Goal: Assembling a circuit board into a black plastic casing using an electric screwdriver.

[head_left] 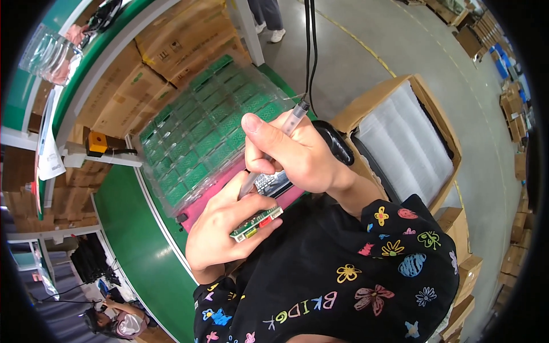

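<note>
My right hand (303, 151) is closed around a pen (295, 117) with a translucent barrel and a dark end pointing up and away. Its thumb is raised along the side. In my left hand (220, 223) a small green circuit board (257, 224) with white, red and yellow-green parts along its edge is gripped by the fingers. A pale grey tube sticks up between that hand's thumb and forefinger, in line with the pen; whether it is the same piece I cannot tell. Below the hands a dark object with a printed label (271, 182) is partly hidden.
A clear plastic compartment tray (197, 134) lies beyond my hands, over a pink mat (200, 207) on the green bench (137, 223). At right stands an open carton (420, 91) holding white foam-wrapped contents. Black cables (310, 51) hang ahead. Other people are at far left and ahead.
</note>
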`<state>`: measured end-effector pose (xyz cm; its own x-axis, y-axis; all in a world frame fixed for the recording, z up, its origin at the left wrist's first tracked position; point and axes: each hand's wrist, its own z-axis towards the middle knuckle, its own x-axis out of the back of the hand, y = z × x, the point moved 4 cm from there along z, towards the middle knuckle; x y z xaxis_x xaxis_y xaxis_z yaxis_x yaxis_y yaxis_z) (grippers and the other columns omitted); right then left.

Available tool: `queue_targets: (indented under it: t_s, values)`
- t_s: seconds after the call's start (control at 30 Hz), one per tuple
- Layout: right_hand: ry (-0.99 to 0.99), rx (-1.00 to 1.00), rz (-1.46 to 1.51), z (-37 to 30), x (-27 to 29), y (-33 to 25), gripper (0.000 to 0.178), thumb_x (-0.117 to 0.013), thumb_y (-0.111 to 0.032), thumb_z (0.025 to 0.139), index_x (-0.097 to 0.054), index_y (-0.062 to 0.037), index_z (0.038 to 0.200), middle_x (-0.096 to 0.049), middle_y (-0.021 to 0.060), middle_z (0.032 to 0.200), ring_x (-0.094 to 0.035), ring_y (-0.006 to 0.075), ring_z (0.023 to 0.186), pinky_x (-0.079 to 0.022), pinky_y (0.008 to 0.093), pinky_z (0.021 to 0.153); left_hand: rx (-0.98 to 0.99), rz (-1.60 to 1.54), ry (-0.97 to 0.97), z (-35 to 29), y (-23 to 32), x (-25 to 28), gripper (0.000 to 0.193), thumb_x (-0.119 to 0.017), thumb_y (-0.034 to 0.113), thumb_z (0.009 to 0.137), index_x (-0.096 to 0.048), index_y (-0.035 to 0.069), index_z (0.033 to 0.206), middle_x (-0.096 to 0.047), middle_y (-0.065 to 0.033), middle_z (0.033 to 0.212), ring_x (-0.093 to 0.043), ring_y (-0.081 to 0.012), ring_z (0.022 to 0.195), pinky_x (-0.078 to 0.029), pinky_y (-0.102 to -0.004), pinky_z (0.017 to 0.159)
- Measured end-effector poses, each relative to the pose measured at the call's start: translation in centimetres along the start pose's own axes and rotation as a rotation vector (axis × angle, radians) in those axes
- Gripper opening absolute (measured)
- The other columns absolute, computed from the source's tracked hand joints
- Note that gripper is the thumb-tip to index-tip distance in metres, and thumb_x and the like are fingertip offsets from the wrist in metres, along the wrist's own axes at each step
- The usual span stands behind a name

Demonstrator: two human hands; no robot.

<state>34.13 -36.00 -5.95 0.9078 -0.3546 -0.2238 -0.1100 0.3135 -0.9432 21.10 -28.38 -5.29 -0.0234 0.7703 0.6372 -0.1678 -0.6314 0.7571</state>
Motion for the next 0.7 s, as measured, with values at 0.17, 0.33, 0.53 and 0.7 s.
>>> queue_targets:
  t_s: [0.17, 0.33, 0.53, 0.7]
  values:
    - [0.063, 0.220, -0.120, -0.7, 1.5, 2.8, 0.052, -0.046, -0.036, 0.104, -0.053, -0.0048, 0.063, -0.048, 0.0006, 0.058, -0.041, 0.0103, 0.054, -0.034, 0.0262, 0.052, -0.015, -0.059, -0.039, -0.6, -0.4, 0.1, 0.026, -0.081, 0.008, 0.075, -0.069, 0.002, 0.098, -0.059, -0.0135, 0.091, -0.060, -0.0274, 0.077, -0.049, -0.0348, 0.069]
    - [0.357, 0.559, 0.503, -3.8, 14.5, -4.3, 0.050, -0.038, -0.050, 0.103, -0.043, -0.0132, 0.070, -0.035, -0.0035, 0.056, -0.033, 0.0089, 0.050, -0.030, 0.0241, 0.048, 0.096, -0.457, 0.124, -6.8, -6.3, 0.1, 0.022, -0.080, 0.019, 0.080, -0.070, 0.002, 0.091, -0.062, -0.0072, 0.085, -0.056, -0.0174, 0.073, -0.045, -0.0331, 0.067]
    - [0.199, 0.337, 0.013, -3.5, 2.9, 0.4, 0.081, -0.025, -0.060, 0.102, -0.045, 0.0118, 0.133, -0.067, 0.0155, 0.086, -0.061, 0.0164, 0.069, -0.047, 0.0267, 0.062, -0.225, -1.357, 0.990, -3.8, -8.5, -3.0, 0.054, -0.040, 0.049, 0.103, -0.047, 0.001, 0.126, -0.059, -0.0148, 0.110, -0.062, -0.0244, 0.103, -0.053, -0.0398, 0.092]
    - [0.019, 0.417, 0.004, -4.8, -0.8, 4.1, 0.013, -0.062, -0.008, 0.093, -0.056, 0.0026, 0.096, -0.067, 0.0090, 0.074, -0.057, 0.0091, 0.053, -0.048, 0.0218, 0.052, -0.382, -1.385, 1.026, -2.2, -7.7, -3.3, 0.049, -0.036, 0.046, 0.103, -0.045, 0.003, 0.125, -0.053, -0.0191, 0.121, -0.057, -0.0287, 0.107, -0.050, -0.0398, 0.093]
